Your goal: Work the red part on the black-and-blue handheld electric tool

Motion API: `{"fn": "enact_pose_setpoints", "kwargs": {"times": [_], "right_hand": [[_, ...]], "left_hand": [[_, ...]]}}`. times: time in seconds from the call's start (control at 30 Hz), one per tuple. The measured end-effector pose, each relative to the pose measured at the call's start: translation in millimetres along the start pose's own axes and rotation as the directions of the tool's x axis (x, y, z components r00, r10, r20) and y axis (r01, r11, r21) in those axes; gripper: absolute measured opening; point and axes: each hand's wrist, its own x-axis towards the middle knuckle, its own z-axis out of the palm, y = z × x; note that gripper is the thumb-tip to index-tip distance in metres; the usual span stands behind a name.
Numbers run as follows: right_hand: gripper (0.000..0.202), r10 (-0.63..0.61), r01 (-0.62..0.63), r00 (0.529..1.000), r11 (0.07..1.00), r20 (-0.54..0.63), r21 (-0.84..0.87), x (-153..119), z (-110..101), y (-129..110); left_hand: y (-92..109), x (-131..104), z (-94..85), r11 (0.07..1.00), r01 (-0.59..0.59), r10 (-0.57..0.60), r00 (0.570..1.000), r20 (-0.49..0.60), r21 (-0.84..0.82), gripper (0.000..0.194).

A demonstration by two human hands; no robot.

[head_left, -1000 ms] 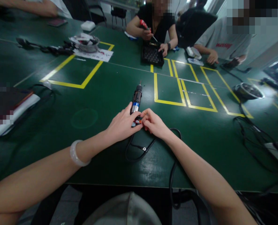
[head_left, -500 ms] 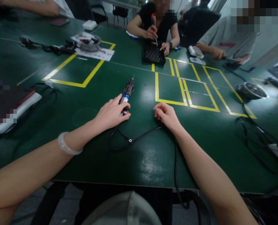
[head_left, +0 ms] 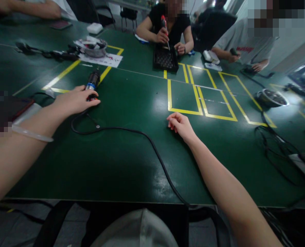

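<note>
My left hand [head_left: 77, 99] is wrapped around an electric screwdriver [head_left: 92, 79] with a black nose and a blue and silver band. The tool lies low over the table with its bit pointing away, close to a yellow taped outline. From its rear end a black cord [head_left: 152, 144] runs in a curve across the table and over the front edge. My right hand [head_left: 180, 124] rests on the green tabletop near another yellow outline, fingers curled in, with nothing visible in them.
A bowl of small items [head_left: 93, 47] stands on a paper sheet at the back left. Across the table a person works over a black tray [head_left: 166, 59]. A round dish [head_left: 272, 98] and tangled cables [head_left: 273, 147] lie at right, a dark red-edged object [head_left: 8, 113] at left.
My left hand has moved left and away from me with the electric screwdriver, drawing its cord leftward across the table. My right hand has stayed nearly in place.
</note>
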Motion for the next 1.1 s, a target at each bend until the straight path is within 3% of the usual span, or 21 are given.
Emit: {"fn": "enact_pose_setpoints", "kwargs": {"times": [0.13,0.33,0.5,0.67,0.87,1.0,1.1], "right_hand": [[0.010,-0.001,0.001,1.000,1.000,0.003,-0.013,-1,0,-2],[0.010,-0.008,0.009,1.000,0.999,0.016,-0.035,-1,2,-3],[0.010,-0.010,0.010,1.000,0.999,0.021,-0.042,-2,4,-4],[0.010,-0.013,0.014,1.000,0.999,0.019,-0.047,-3,5,-5],[0.010,-0.023,0.024,1.000,0.998,0.021,-0.052,0,5,0],[0.007,-0.083,0.082,0.996,0.995,-0.014,-0.055,-1,9,0],[0.009,-0.213,0.203,0.974,0.972,-0.073,-0.122,-8,16,-8]], "left_hand": [[-25,21,-10.9,0.979,0.080,-0.087,0.996,0.028,0.189,0.064],[-29,37,-18.5,0.939,0.245,-0.266,0.962,0.058,0.242,0.080],[-33,39,-13.0,0.954,0.265,-0.270,0.962,0.024,0.142,0.098],[-30,36,-14.5,0.948,0.265,-0.273,0.962,0.023,0.176,0.091],[8,12,-14.0,0.949,0.211,-0.227,0.973,0.042,0.232,0.076],[55,-20,-5.2,0.951,0.129,-0.133,0.991,-0.006,0.279,0.072],[97,-49,6.2,0.962,0.009,-0.014,1.000,0.017,0.275,0.066]]}}
